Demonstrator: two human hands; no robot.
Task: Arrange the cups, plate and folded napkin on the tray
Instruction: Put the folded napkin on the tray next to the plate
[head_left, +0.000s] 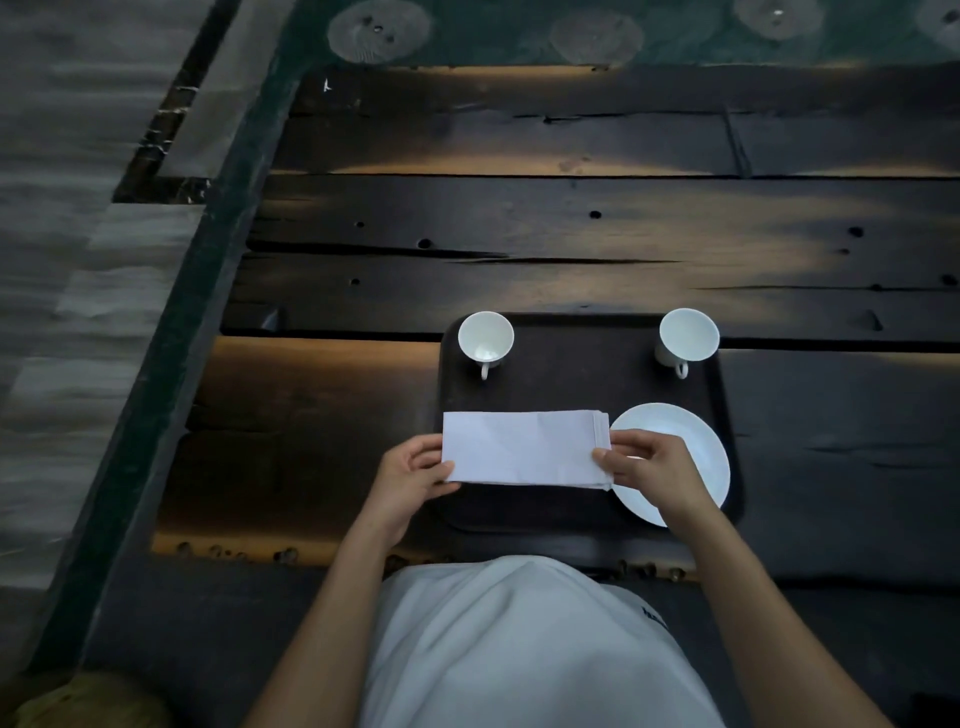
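At the far left of the frame runs a pale floor, edged by a dark green strip that slants down to the lower left. Right of it lies the bench, made of dark, cracked wooden planks.

From the bottom of the frame, left of centre, the left forearm rises at a slant up and to the right. The left hand sits at the lower-left corner of the folded napkin. Its thumb lies on top of the cloth and its fingers curl round the short left edge, so it pinches the napkin there.

Above that hand, in the tray's upper-left corner, a white cup stands upright, its handle turned towards the bottom of the frame.

The napkin is a long white rectangle, held level across the lower half of the dark tray. Whether it rests on the tray or hangs just above it cannot be told. Below it, at bottom centre, a white shirt fills the frame.

The right forearm comes up from the lower right, slanting left. The right hand pinches the napkin's layered right end, thumb on top and fingers bent over the far side.

A second cup stands in the tray's upper-right corner. The white plate lies in the lower-right corner, partly covered by the right hand and the napkin's end.
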